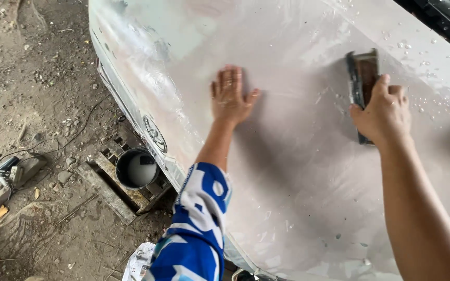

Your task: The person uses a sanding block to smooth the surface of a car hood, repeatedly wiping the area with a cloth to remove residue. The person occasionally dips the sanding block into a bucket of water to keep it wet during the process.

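A dark, flat sanding block (363, 78) lies pressed against the pale, wet car hood (298, 171), toward its upper right, with water drops beaded just beyond it. The right hand (383, 113) grips the block's lower end, fingers curled shut around it, the bare forearm reaching up from the lower right corner. The left hand (230, 96) lies flat on the hood to the left of the block and well apart from it, fingers spread open and holding nothing; its arm wears a blue and white patterned sleeve (196, 229). Below the hood's front edge, a dark round bucket (136, 168) stands on a worn wooden pallet (111, 190) and holds a greyish liquid. Around it stretches a bare dirt floor (42, 93) strewn with pebbles, dry leaves and a thin black cable (74, 136).
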